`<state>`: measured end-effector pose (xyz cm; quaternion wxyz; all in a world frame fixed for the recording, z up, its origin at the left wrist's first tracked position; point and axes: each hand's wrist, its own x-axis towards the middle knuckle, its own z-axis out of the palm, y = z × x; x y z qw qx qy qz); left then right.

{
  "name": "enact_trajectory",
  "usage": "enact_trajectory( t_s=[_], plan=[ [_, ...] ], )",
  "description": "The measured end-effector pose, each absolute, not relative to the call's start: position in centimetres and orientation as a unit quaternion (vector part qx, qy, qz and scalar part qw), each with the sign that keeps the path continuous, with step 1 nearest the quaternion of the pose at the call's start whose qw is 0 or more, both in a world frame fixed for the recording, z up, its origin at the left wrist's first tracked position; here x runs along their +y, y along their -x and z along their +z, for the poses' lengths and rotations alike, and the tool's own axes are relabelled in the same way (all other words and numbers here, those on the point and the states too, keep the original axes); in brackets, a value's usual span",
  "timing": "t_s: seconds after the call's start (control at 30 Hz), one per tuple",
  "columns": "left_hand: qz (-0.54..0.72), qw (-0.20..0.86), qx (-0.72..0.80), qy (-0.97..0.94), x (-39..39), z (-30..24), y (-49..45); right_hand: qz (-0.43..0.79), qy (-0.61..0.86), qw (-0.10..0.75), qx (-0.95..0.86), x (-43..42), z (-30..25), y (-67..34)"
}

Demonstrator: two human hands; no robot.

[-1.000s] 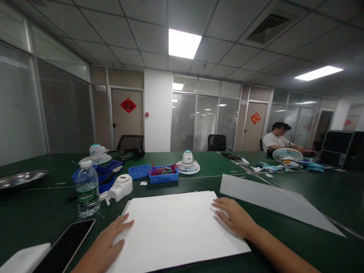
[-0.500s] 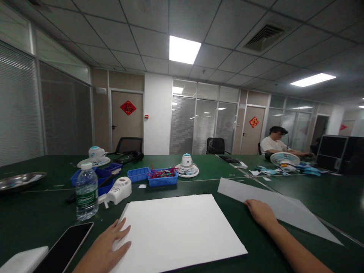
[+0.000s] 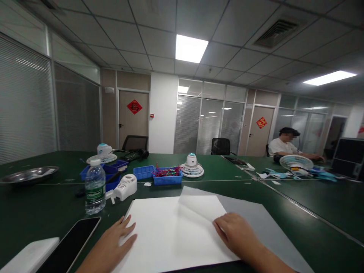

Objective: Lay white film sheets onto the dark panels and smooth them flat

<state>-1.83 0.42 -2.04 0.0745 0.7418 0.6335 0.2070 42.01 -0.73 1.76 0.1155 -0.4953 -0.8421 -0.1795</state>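
A stack of white paper (image 3: 153, 231) lies on the green table in front of me. My left hand (image 3: 115, 240) rests on its left edge, fingers spread. Between the fingers of my right hand (image 3: 234, 231) is the edge of a loose translucent sheet (image 3: 261, 227), which overlaps the right part of the stack and reaches past it to the right. Left of my left hand lies a dark-screened phone (image 3: 71, 242), with a white box-like object (image 3: 31, 254) beside it. A water bottle (image 3: 95, 187) stands upright beyond the phone.
A white fan housing (image 3: 125, 187) sits near the bottle. Blue trays (image 3: 167, 180), one with red wired parts, and a small white fan (image 3: 192, 168) stand farther back. At left is a metal dish (image 3: 30, 175). A person (image 3: 284, 146) sits at the far right behind a fan cage (image 3: 295, 163).
My right hand has moved left, bringing the loose sheet from the table at right over the stack. My left hand stays on the stack's left edge. The view has turned slightly left.
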Motion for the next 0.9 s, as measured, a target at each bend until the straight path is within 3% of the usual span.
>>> enact_trajectory(
  t_s=[0.27, 0.57, 0.8, 0.9],
  plan=[
    [0.214, 0.072, 0.642, -0.732, 0.2, -2.1, 1.9, 0.014, 0.271, 0.098, -0.957, -3.9, 2.8, -37.6],
    [0.204, 0.071, 0.636, -0.741, 0.2, -2.0, 1.9, 0.024, 0.435, 0.132, -0.890, -2.9, 2.3, -39.7],
    [0.216, 0.066, 0.620, -0.751, 0.6, -2.7, 2.2, 0.116, 0.368, 0.064, -0.920, -3.9, 3.6, -38.9],
    [0.201, 0.058, 0.619, -0.757, 0.7, -2.7, 2.1, 0.099, 0.340, 0.087, -0.931, -3.6, 3.3, -39.4]
  ],
)
